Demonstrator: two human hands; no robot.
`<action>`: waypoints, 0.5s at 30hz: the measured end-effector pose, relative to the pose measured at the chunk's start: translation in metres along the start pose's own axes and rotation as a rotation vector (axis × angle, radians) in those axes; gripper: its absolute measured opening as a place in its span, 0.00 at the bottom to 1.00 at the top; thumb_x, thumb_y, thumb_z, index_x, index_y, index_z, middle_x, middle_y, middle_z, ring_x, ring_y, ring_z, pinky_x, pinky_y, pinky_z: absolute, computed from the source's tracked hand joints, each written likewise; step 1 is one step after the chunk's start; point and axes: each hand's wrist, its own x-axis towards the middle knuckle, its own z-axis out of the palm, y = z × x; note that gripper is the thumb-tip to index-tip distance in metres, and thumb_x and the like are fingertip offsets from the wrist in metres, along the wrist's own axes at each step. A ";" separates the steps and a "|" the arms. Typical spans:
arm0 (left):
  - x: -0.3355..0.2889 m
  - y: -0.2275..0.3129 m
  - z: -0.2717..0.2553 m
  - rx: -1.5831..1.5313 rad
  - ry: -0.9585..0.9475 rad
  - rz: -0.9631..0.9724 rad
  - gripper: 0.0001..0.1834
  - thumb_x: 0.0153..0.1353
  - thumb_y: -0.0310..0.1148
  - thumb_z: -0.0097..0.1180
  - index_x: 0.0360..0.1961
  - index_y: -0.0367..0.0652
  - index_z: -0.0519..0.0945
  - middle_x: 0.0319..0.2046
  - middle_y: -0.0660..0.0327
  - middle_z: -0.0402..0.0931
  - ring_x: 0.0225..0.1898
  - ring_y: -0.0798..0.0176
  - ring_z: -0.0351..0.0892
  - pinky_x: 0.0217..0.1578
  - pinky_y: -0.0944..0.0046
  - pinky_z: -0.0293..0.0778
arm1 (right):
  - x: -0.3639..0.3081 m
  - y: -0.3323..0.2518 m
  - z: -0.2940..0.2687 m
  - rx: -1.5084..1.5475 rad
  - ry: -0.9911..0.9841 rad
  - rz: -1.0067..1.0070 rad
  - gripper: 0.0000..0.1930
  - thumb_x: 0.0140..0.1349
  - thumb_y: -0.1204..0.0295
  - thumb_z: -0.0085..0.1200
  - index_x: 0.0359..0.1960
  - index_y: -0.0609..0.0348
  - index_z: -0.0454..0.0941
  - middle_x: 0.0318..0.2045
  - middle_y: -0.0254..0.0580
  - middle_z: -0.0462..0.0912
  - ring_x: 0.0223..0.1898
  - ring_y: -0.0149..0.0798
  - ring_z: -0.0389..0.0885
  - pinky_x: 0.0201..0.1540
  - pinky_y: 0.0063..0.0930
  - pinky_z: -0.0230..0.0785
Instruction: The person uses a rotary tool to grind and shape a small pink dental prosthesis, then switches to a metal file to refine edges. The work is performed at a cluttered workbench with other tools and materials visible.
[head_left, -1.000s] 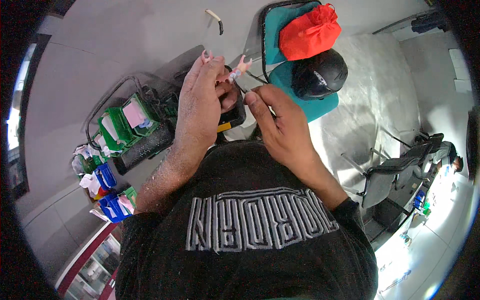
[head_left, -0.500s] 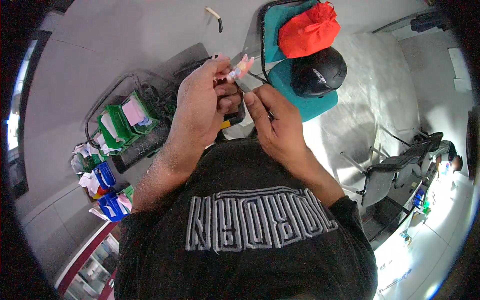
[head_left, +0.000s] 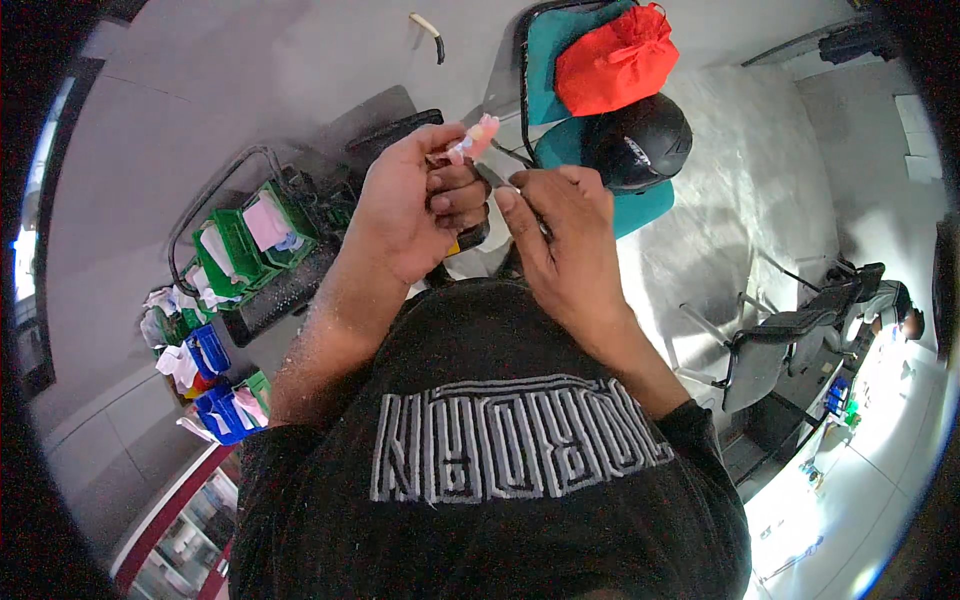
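Observation:
Between the thumb and fingers of my left hand (head_left: 400, 205) is a small pink denture (head_left: 474, 140) with pale tooth-like parts and a bluish patch. Its free end sticks out up and to the right past my fingertips. My right hand (head_left: 572, 225) is closed around a slim knife (head_left: 489, 175). The grey blade points up and left, close to the lower side of the denture; whether it touches cannot be made out. Pale dust coats my left wrist and forearm.
Green bins (head_left: 240, 245) and blue bins (head_left: 208, 350) with papers are at left. A red bag (head_left: 615, 62) and black helmet (head_left: 640, 145) rest on teal chairs (head_left: 643, 208) ahead. At right are grey chairs (head_left: 760, 365), a brightly lit bench (head_left: 790, 510) and another person (head_left: 885, 300).
The denture has turned in my left fingers, and its free end looks narrower now. My right hand has rotated slightly and shifted a little to the right, still holding the knife.

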 end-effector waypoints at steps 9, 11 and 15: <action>-0.010 -0.024 0.028 1.302 0.427 0.977 0.16 0.78 0.37 0.43 0.44 0.31 0.72 0.38 0.55 0.70 0.38 0.59 0.72 0.43 0.60 0.73 | -0.002 -0.016 -0.007 0.320 -0.193 0.330 0.13 0.74 0.64 0.51 0.35 0.62 0.76 0.31 0.54 0.78 0.37 0.57 0.79 0.39 0.47 0.69; -0.012 -0.024 0.029 1.447 0.390 1.029 0.16 0.78 0.37 0.42 0.45 0.31 0.71 0.37 0.53 0.70 0.37 0.58 0.72 0.42 0.59 0.72 | -0.002 -0.014 -0.006 0.292 -0.160 0.240 0.12 0.73 0.65 0.52 0.37 0.63 0.77 0.31 0.54 0.78 0.36 0.59 0.80 0.38 0.48 0.70; -0.012 -0.023 0.028 1.433 0.376 1.044 0.14 0.78 0.36 0.42 0.46 0.33 0.69 0.32 0.51 0.70 0.31 0.54 0.72 0.37 0.57 0.73 | -0.002 -0.007 0.005 0.272 -0.030 0.098 0.11 0.72 0.67 0.53 0.41 0.64 0.79 0.34 0.54 0.80 0.36 0.59 0.80 0.39 0.47 0.72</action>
